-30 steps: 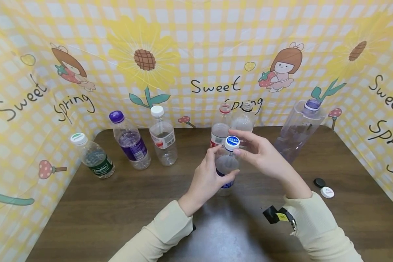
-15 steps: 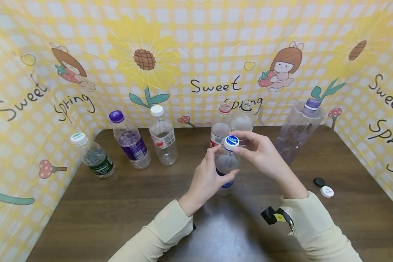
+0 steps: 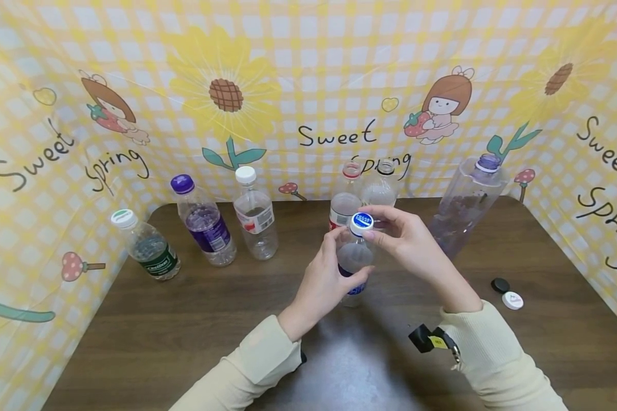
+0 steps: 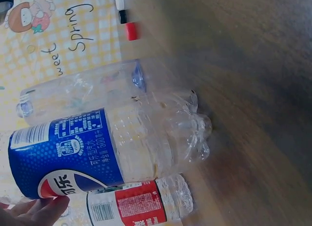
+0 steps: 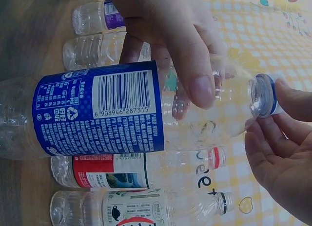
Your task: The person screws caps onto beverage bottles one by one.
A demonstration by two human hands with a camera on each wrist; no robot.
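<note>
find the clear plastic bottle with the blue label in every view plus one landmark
Head: blue-label bottle, upright, right of centre.
Left wrist: blue-label bottle, sideways, left of centre.
Right wrist: blue-label bottle, sideways across the middle.
Landmark: clear plastic red-label bottle, behind it in head view, below it in wrist views.

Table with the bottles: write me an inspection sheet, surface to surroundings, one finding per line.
Surface: brown wooden table, light patch near the front.
Job's things: blue-labelled bottle; white-and-blue cap at its mouth.
Clutter: three capped bottles left, two open bottles behind, tall bottle right, three loose caps.
Hands: left hand grips the bottle, right hand pinches its cap.
Cables: nothing seen.
Surroundings: yellow checked cloth, printed with flowers.
</note>
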